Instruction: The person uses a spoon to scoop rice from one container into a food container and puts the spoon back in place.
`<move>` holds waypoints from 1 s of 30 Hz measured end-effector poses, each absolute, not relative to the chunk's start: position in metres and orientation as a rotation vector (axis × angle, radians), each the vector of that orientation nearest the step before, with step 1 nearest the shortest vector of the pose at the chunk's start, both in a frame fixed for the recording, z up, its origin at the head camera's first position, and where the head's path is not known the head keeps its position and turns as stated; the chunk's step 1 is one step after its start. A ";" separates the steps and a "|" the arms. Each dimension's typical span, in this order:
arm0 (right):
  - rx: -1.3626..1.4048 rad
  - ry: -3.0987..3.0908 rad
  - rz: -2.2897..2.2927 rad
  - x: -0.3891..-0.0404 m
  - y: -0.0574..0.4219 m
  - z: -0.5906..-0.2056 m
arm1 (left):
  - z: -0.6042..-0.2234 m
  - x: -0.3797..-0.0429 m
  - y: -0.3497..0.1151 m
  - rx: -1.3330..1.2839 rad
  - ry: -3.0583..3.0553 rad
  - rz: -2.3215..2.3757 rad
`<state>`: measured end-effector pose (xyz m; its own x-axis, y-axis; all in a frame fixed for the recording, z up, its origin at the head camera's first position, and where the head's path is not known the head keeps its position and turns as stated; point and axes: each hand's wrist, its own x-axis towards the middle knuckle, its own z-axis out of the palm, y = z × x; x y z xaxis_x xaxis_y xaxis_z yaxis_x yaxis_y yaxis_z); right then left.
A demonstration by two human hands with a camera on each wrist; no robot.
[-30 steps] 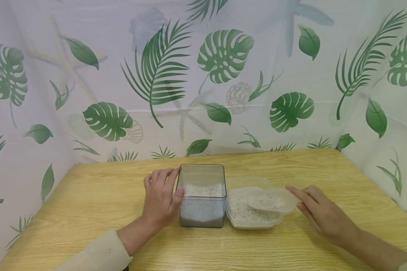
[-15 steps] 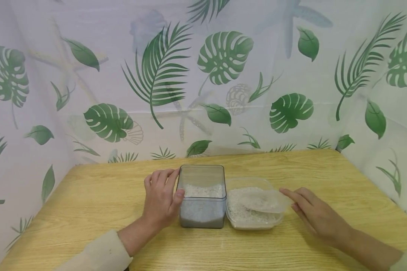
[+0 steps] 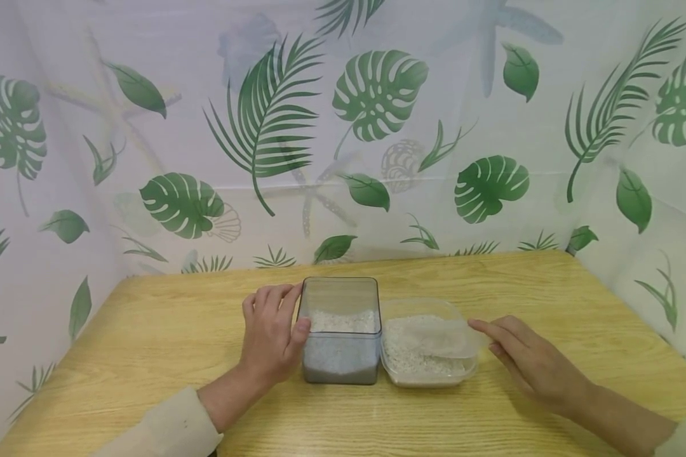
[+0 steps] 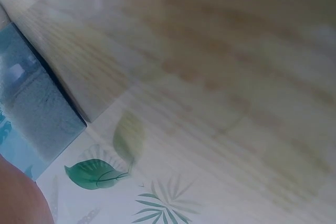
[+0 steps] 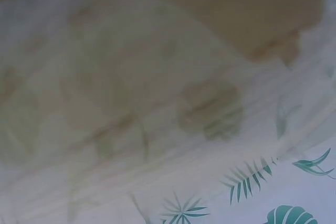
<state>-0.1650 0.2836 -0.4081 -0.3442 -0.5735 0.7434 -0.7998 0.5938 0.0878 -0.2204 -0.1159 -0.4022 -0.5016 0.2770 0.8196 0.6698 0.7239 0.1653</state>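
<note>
My left hand [image 3: 271,333] grips the left side of a smoky see-through square container [image 3: 342,358], its thumb near the front left corner. White grains that look like rice lie inside; the left wrist view shows the same container [image 4: 39,100] at its left edge. Against the container's right side stands a clear plastic tub [image 3: 429,383] of the same grains. My right hand [image 3: 543,365] pinches the right end of a translucent scoop [image 3: 448,343] whose front part lies at the grains in the tub. How deep it sits is hard to tell. Neither hand's grip shows clearly in the wrist views.
Both containers stand on a light wood-grain table [image 3: 166,336]. A white cloth with green leaf prints [image 3: 380,95] hangs behind the table and along both sides. The right wrist view is mostly a blurred, glossy table surface.
My right hand has moved left with the scoop, further over the grains in the tub. In the last half second it has barely shifted. My left hand and the square container stay in place.
</note>
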 end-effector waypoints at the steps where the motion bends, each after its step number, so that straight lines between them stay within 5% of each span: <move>1: 1.091 -2.047 0.380 -0.165 0.283 -0.408 | -0.402 -0.220 -0.116 -0.714 -2.096 -0.601; 30: 1.117 -2.033 0.398 -0.167 0.285 -0.404 | -0.402 -0.220 -0.115 -0.722 -2.095 -0.608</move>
